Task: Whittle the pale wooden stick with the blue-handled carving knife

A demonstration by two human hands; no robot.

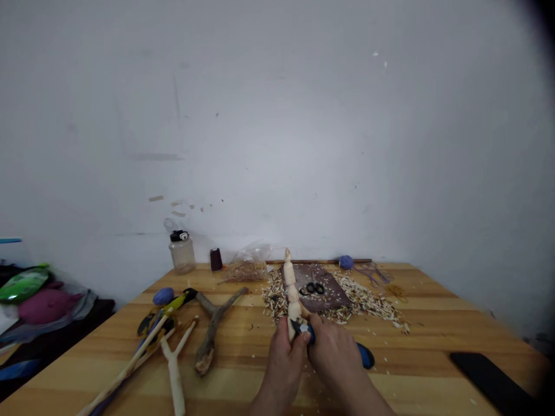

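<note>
left hand, carved stick gripped, jutting beyond

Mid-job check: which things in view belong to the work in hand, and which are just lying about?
In hand:
carved pale stick, in the left hand
blue-handled tool, in the right hand
wood chips, likely carving waste

Seemingly just lying about:
clear bottle
dark thread cone
rear yarn ball
grey-brown forked branch
black flat object

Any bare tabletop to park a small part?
Best: right side, between the wood shavings and the black slab, bar stray chips. Second: between the bark-covered forked branch and the left hand. Crowded: the chip-littered dark mat and the left side around the peeled fork.
</note>
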